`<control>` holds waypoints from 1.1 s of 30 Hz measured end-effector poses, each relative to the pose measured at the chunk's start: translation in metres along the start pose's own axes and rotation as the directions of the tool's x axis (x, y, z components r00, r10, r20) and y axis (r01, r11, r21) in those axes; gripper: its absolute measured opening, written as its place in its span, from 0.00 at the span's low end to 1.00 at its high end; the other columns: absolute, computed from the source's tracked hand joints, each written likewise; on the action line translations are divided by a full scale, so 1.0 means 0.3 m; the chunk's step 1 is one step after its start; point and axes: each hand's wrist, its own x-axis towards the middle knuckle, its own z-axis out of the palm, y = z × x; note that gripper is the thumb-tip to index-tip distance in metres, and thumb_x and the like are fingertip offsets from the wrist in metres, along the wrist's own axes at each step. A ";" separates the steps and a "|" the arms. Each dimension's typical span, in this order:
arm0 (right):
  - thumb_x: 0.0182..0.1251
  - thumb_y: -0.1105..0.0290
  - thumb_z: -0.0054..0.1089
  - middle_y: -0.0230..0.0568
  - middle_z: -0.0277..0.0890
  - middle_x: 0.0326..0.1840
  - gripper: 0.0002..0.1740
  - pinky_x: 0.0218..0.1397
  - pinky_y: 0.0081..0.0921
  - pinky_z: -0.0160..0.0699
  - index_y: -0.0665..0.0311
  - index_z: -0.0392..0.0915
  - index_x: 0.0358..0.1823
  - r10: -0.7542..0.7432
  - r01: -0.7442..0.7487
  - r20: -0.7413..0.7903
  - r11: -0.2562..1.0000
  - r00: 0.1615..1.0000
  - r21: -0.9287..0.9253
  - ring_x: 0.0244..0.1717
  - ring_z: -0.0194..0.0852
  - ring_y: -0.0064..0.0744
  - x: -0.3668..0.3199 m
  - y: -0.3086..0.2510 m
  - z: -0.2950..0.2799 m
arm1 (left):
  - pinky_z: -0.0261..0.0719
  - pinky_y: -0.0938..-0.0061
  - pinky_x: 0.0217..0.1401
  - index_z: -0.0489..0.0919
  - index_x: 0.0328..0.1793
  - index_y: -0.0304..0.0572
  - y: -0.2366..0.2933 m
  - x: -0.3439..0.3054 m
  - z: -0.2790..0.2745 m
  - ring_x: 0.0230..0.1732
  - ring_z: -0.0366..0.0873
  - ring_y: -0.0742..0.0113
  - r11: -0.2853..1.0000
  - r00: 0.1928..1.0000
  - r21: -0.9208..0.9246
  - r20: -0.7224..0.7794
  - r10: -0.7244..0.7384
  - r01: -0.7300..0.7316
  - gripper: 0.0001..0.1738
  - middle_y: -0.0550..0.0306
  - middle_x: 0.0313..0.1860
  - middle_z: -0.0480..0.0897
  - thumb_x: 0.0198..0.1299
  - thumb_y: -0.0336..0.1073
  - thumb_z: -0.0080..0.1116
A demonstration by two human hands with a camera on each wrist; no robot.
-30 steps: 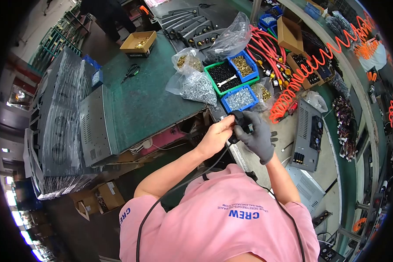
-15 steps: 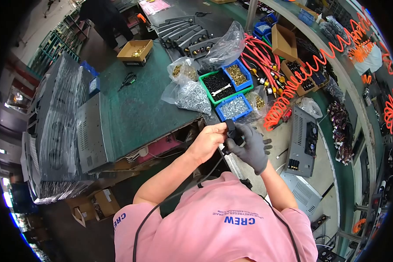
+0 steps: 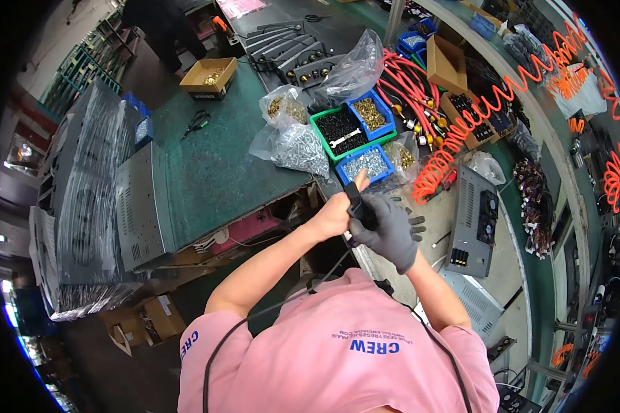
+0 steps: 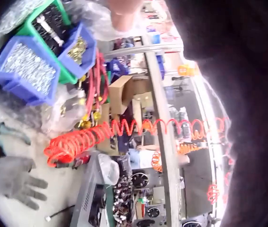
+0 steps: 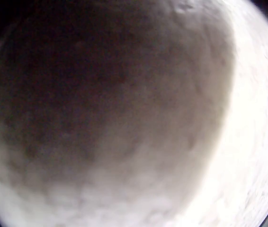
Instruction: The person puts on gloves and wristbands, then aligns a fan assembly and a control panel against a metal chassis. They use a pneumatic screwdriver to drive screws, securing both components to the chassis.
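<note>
A black strap [image 3: 353, 197] is between my two hands, close in front of the shirt, with a black cable [image 3: 289, 305] running down from it. My bare left hand [image 3: 333, 215] grips it from the left, one finger extended beyond it. From the right my right hand [image 3: 387, 233], in a grey glove, curls its fingers round the black piece; its fingertips are partly hidden. At the top of the left wrist view hangs a blurred finger [image 4: 123, 15], and darkness covers the right side. A close blurred surface [image 5: 110, 109] fills the right wrist view.
Beyond the hands stand a blue bin [image 3: 366, 165] of silver screws and a green bin [image 3: 339, 131] with a wrench [image 3: 345, 138]. A loose grey glove [image 4: 18, 183] lies on the bench near pliers [image 4: 8, 137]. A coiled orange hose [image 3: 437, 177] and grey metal panel [image 3: 472, 224] are to the right.
The black strap has moved slightly left and turned more upright. One left finger now points up past it. The gloved hand has shifted left with it, and the whole view has shifted slightly.
</note>
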 end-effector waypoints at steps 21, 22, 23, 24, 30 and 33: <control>0.51 0.68 0.64 0.45 0.71 0.38 0.23 0.39 0.31 0.74 0.62 0.68 0.49 -0.011 0.009 -0.081 1.000 0.997 -0.023 0.37 0.75 0.42 0.017 0.042 -0.022 | 0.68 0.58 0.57 0.41 0.71 0.56 -0.071 0.202 0.097 0.57 0.63 0.58 0.689 0.751 -0.686 -0.323 -0.576 0.233 0.45 0.50 0.60 0.58 0.56 0.50 0.59; 0.50 0.67 0.64 0.47 0.70 0.41 0.25 0.40 0.31 0.73 0.62 0.67 0.50 -0.019 0.017 -0.088 0.999 0.996 -0.028 0.39 0.74 0.42 0.012 0.054 -0.018 | 0.68 0.58 0.57 0.41 0.71 0.56 -0.078 0.199 0.094 0.57 0.63 0.58 0.687 0.754 -0.687 -0.316 -0.576 0.237 0.45 0.50 0.60 0.58 0.56 0.50 0.59; 0.49 0.68 0.64 0.48 0.70 0.42 0.27 0.42 0.33 0.73 0.63 0.66 0.51 0.008 -0.009 -0.082 1.000 0.997 -0.021 0.41 0.73 0.44 0.006 0.064 -0.014 | 0.68 0.57 0.56 0.42 0.71 0.61 -0.090 0.193 0.088 0.61 0.60 0.55 0.569 0.753 -0.792 -0.233 -0.616 0.220 0.45 0.48 0.65 0.53 0.55 0.47 0.60; 0.49 0.68 0.64 0.48 0.70 0.42 0.27 0.42 0.33 0.73 0.63 0.66 0.51 0.009 -0.011 -0.086 1.000 0.996 -0.021 0.41 0.73 0.44 0.005 0.063 -0.014 | 0.67 0.56 0.56 0.43 0.71 0.66 -0.088 0.191 0.086 0.65 0.57 0.52 0.438 0.752 -0.876 -0.148 -0.642 0.201 0.45 0.45 0.69 0.47 0.54 0.45 0.61; 0.45 0.72 0.62 0.48 0.69 0.38 0.27 0.40 0.36 0.72 0.66 0.65 0.49 -0.050 0.012 -0.194 0.982 0.980 -0.191 0.36 0.71 0.46 0.015 0.082 -0.009 | 0.60 0.56 0.63 0.47 0.71 0.54 -0.073 0.273 0.129 0.64 0.59 0.49 0.779 0.784 -0.555 -0.327 -0.527 0.291 0.41 0.44 0.67 0.53 0.58 0.61 0.47; 0.43 0.73 0.63 0.48 0.67 0.34 0.26 0.37 0.37 0.70 0.67 0.66 0.47 -0.015 -0.002 -0.223 0.997 0.975 -0.077 0.34 0.69 0.47 0.018 0.085 -0.015 | 0.59 0.57 0.62 0.54 0.68 0.47 -0.091 0.320 0.121 0.64 0.58 0.46 0.966 0.864 -0.050 -0.436 -0.251 0.256 0.41 0.41 0.65 0.58 0.56 0.64 0.46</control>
